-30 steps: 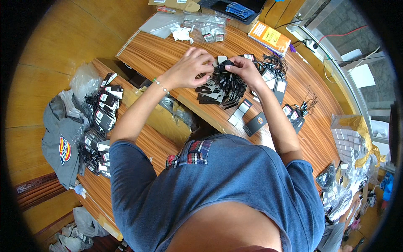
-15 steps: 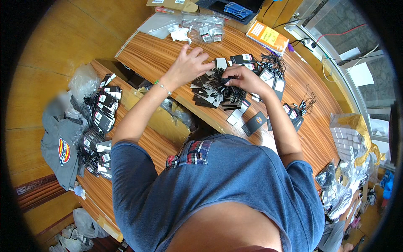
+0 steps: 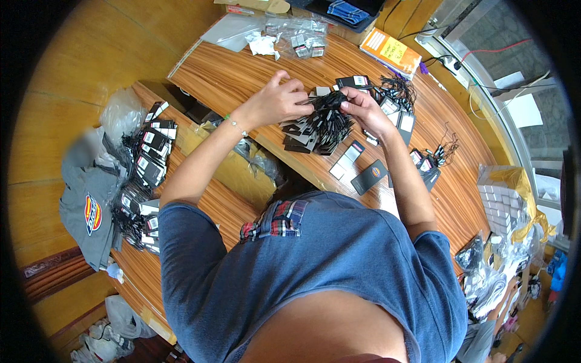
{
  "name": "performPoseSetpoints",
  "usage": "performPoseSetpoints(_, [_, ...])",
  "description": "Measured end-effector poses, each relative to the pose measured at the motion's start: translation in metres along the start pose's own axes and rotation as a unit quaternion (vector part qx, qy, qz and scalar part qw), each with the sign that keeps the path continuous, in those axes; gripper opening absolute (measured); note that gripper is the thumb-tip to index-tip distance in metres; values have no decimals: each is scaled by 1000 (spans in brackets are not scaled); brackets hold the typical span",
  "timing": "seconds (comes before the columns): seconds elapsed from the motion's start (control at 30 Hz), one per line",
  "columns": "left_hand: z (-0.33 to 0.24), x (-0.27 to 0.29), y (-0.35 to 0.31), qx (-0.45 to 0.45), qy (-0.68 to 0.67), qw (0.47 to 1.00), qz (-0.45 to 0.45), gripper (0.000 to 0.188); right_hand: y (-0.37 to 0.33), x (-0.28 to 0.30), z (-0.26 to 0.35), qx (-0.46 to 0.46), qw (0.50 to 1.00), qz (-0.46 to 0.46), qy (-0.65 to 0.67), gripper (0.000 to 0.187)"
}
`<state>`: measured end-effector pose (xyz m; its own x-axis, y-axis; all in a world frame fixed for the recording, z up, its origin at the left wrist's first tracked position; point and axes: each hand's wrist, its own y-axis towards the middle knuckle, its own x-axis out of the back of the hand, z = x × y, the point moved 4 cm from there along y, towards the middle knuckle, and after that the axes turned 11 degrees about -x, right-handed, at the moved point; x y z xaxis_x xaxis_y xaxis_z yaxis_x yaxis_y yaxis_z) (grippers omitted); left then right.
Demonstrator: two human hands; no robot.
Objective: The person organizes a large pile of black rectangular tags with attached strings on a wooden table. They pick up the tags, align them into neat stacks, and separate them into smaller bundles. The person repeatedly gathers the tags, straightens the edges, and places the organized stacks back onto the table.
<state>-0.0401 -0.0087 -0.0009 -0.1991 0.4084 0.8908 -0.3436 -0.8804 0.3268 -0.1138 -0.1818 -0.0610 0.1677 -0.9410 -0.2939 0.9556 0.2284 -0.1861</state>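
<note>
A fanned bunch of black and white hang tags [image 3: 298,134] lies on the table in front of me. Its black strings [image 3: 330,121] are gathered in a dense tuft over the cards. My right hand [image 3: 367,113] pinches the top of this tuft between thumb and fingers. At the bunch's left side is my left hand [image 3: 279,101], its fingers bent but apart, the tips against the edge of the strings. Whether they grip any string is not clear. Nearer to me lie a loose black tag [image 3: 369,176] and a mostly white one [image 3: 346,159].
More tags with strings [image 3: 396,97] lie beyond my right hand, and a small bundle [image 3: 426,162] sits right of my forearm. Tag piles [image 3: 151,157] and a grey garment [image 3: 85,202] are at left. Clear plastic bags [image 3: 296,36] and an orange-white packet [image 3: 390,51] lie at the back.
My left hand has moved right and lower, its fingertips now at the tuft. My right hand has shifted slightly right; the strings are drawn up and spread over more of the cards.
</note>
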Motion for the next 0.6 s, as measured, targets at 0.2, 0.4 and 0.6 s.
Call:
performPoseSetpoints(0.2, [-7, -10, 3, -12, -123, 992, 8, 11, 6, -11, -2, -32, 998, -28, 34, 15])
performPoseSetpoints(0.4, [2, -8, 4, 21, -118, 993, 2, 12, 14, -9, -3, 31, 991, -66, -114, 15])
performPoseSetpoints(0.6, [1, -8, 6, 27, -121, 992, -8, 13, 18, -14, 1, 136, 971, -180, -84, 16])
